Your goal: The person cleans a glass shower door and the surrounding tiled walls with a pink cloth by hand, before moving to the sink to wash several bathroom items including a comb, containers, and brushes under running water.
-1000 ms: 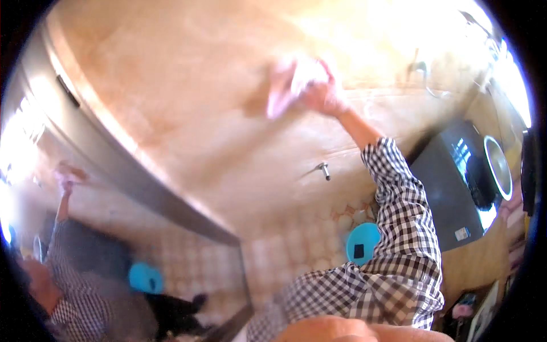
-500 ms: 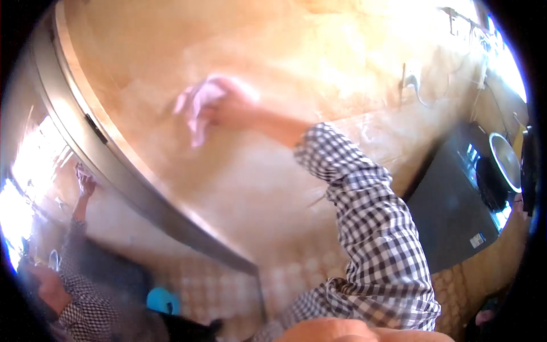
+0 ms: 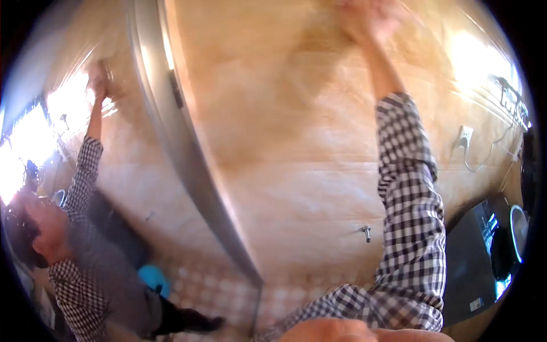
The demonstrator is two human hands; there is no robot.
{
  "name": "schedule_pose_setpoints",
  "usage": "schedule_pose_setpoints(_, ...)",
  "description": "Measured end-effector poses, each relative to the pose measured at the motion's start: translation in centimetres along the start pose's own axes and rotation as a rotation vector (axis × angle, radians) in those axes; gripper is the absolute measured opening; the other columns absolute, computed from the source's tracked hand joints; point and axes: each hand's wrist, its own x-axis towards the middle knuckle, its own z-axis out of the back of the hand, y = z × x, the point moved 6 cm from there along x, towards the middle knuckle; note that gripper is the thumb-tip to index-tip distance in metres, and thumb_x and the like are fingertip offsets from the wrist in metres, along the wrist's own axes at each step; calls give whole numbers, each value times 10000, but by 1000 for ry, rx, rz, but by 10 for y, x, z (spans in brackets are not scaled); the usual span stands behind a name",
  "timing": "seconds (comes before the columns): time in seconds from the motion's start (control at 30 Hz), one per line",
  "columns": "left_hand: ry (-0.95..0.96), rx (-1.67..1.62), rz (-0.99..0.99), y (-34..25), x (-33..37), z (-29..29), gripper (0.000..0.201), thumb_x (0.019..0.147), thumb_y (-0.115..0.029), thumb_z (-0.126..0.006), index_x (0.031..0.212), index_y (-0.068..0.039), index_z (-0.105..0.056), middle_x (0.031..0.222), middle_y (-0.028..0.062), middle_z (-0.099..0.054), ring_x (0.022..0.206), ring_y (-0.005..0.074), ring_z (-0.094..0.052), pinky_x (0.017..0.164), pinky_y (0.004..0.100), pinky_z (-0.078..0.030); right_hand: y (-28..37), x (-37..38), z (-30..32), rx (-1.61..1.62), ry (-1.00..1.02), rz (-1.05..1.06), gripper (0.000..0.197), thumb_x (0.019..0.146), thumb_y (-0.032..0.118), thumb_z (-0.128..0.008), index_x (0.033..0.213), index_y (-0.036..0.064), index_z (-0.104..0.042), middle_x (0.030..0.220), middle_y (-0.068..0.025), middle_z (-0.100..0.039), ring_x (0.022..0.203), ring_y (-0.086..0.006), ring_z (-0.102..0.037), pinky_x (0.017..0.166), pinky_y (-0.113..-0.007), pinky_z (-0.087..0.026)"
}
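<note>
My right hand (image 3: 370, 20), at the end of a black-and-white checked sleeve, reaches up to the tan wall (image 3: 268, 108) at the top edge of the view. It is smeared by motion. A pinkish cloth (image 3: 399, 17) shows faintly at its fingers, pressed toward the wall and partly cut off by the edge. Left of the arm runs the metal frame (image 3: 191, 154) of a mirror-like panel (image 3: 125, 182), which reflects me with the same arm raised. My left hand is not visible.
A small metal fitting (image 3: 366, 232) sticks out of the wall beside my forearm. Farther right are a white socket (image 3: 465, 135) with a cable, a dark flat-sided appliance (image 3: 467, 268) and a metal-rimmed pan (image 3: 517, 228). A blue round object (image 3: 154, 279) shows in the reflection.
My right hand has moved up and to the right along the wall with the cloth, and the arm is straighter. The view has shifted, so the panel's frame stands farther right.
</note>
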Motion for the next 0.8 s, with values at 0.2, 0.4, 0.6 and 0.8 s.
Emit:
schedule_pose_setpoints(0.2,-7,10,-5,-36,15,-63,376,846,-259,-540,1114,3,-573,1024,179,-598,955,359,-546,816,457,-427,147,-184,-50,219,413,618,288,852,292,-493,1051,113,-599,1076,-65,-610,1016,-200,-561,848,-408,-439)
schedule_pose_setpoints(0.4,-28,-16,-61,-124,38,-141,374,840,-236,-546,1121,11,-563,1041,184,-588,979,362,-534,838,459,-415,-87,-182,-34,-362,483,497,294,812,273,-526,1032,100,-616,1090,-80,-610,1034,-226,-561,845,-415,-441)
schedule_pose_setpoints(0.6,-1,-24,-88,-182,54,-171,374,834,-212,-552,1127,19,-553,1058,189,-577,1004,364,-522,860,462,-404,-239,-97,-11,-179,52,-133,275,818,254,-517,1023,93,-606,1063,-87,-597,1014,-234,-553,845,-415,-436)
schedule_pose_setpoints(0.8,181,-68,52,-223,-91,-84,376,827,-189,-558,1134,27,-543,1075,194,-566,1028,367,-510,882,464,-393,-93,-90,-42,185,134,361,256,825,235,-508,1014,87,-597,1036,-95,-583,993,-242,-545,845,-415,-432)
